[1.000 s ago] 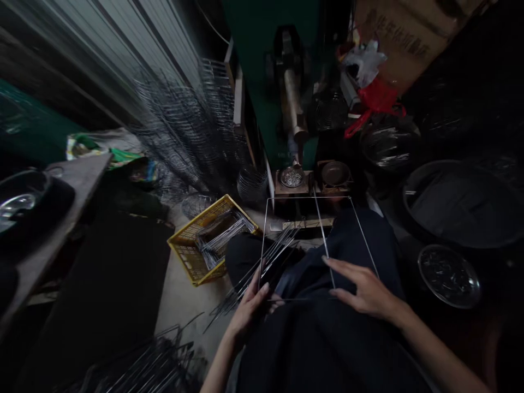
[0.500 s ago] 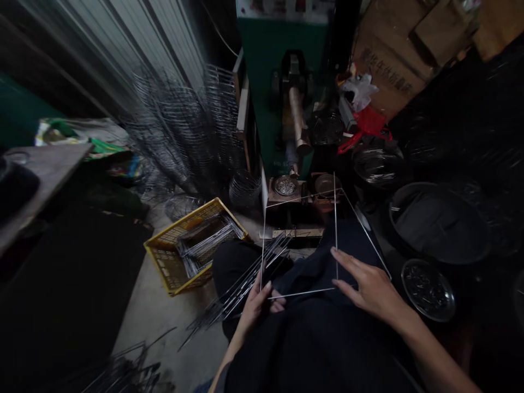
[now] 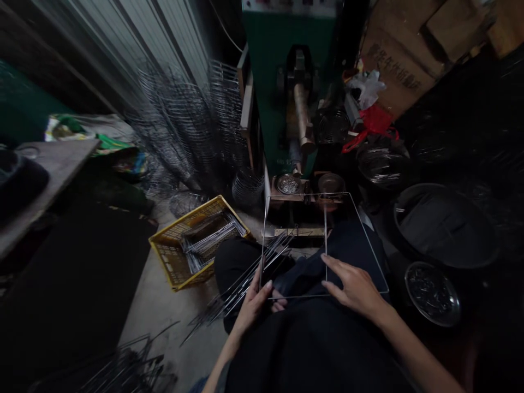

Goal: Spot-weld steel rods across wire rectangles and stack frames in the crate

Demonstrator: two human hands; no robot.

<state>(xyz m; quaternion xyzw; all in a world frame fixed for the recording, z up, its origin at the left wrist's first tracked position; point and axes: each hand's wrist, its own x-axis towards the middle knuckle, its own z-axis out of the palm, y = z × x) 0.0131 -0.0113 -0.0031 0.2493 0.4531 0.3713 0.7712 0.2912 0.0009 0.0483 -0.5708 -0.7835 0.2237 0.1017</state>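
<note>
A thin square wire frame (image 3: 351,194) lies over my dark-trousered lap, reaching forward to the machine's base. My left hand (image 3: 256,300) is closed on the frame's near left corner. My right hand (image 3: 355,286) rests on the frame's near edge, thumb and forefinger pinching a straight wire rod (image 3: 326,234) that runs across the frame's middle. A loose bundle of straight wire rods (image 3: 245,275) leans over my left knee down to the floor.
A green welding machine (image 3: 295,87) with a brass electrode stands ahead. A yellow crate (image 3: 176,256) of rods sits on the floor to the left, wire racks (image 3: 192,131) stacked behind it. Dark basins (image 3: 444,226) and a metal bowl (image 3: 432,292) sit right.
The frame, tilted up half a second ago, has dropped back flat on my lap. The middle rod has shifted slightly left. The camera has tipped up towards the machine.
</note>
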